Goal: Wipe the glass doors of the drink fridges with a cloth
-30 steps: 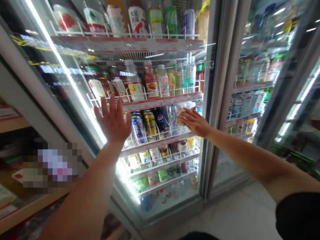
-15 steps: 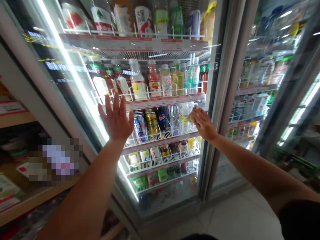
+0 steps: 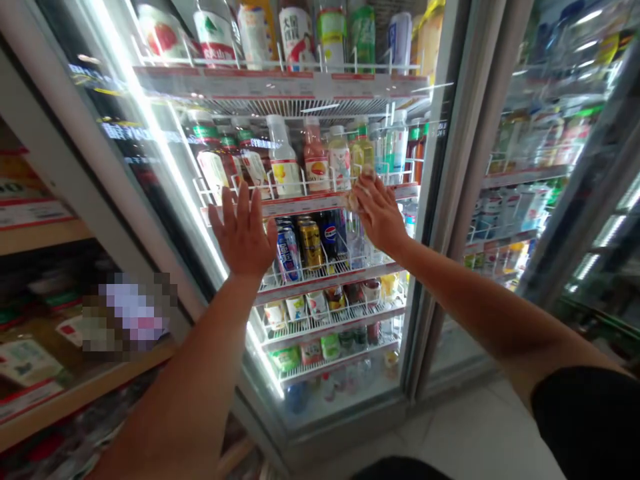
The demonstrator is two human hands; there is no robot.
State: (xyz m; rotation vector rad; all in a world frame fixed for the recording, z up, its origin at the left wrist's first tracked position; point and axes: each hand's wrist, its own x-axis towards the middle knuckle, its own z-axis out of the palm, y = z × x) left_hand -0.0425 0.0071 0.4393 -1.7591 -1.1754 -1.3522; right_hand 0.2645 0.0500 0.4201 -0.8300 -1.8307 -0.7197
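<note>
A drinks cooler's glass door (image 3: 350, 407) stands in front of me. My left hand (image 3: 246, 235) lies flat against the glass, fingers spread, holding nothing. On the same pane, further right, my right hand (image 3: 381, 217) presses a pale, crumpled cloth (image 3: 353, 200) to the door. Parts of the cloth show beside and above the fingers; the rest is covered by the hand. Behind the glass, between the hands, are a gold can (image 3: 311, 243), a blue and silver can (image 3: 289, 253) and a dark Pepsi bottle (image 3: 331, 233).
A bright light strip (image 3: 150, 133) runs down the door's left side. The grey door frame (image 3: 457, 167) separates it from another cooler on the right. Wooden shelves with packaged goods (image 3: 30, 360) stand at left. Pale floor tiles (image 3: 465, 427) lie below.
My right hand has moved left and up across the glass with the cloth. My left hand stays flat on the door. The whole view has shifted slightly.
</note>
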